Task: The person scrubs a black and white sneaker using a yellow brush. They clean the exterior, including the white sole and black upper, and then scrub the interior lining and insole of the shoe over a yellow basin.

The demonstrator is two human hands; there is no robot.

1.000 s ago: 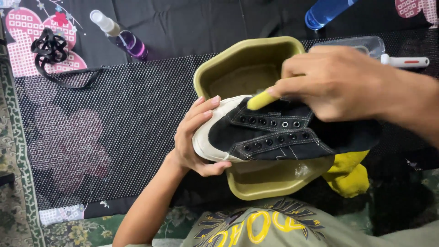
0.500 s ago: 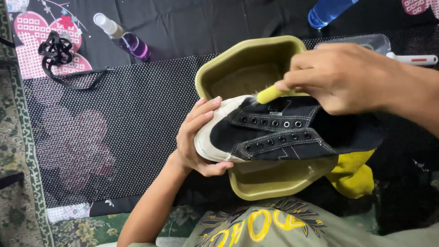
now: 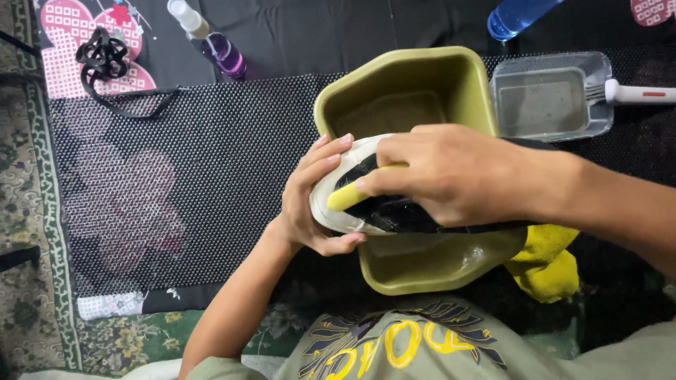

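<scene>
The left hand (image 3: 310, 204) cups the white toe of a black shoe (image 3: 394, 211), fingers wrapped round it to steady it over the olive basin (image 3: 405, 77), where drips would fall. The right hand (image 3: 451, 176) is closed on a yellow-handled brush (image 3: 345, 198), pressed to the shoe's upper. A yellow cloth (image 3: 546, 264) lies beside the basin.

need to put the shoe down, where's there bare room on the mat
Free: the dotted mat left of the basin, below the black laces and spray bottle. Crowded: right side, where the tray, brush and yellow cloth ring the basin and both hands hold the shoe.
</scene>
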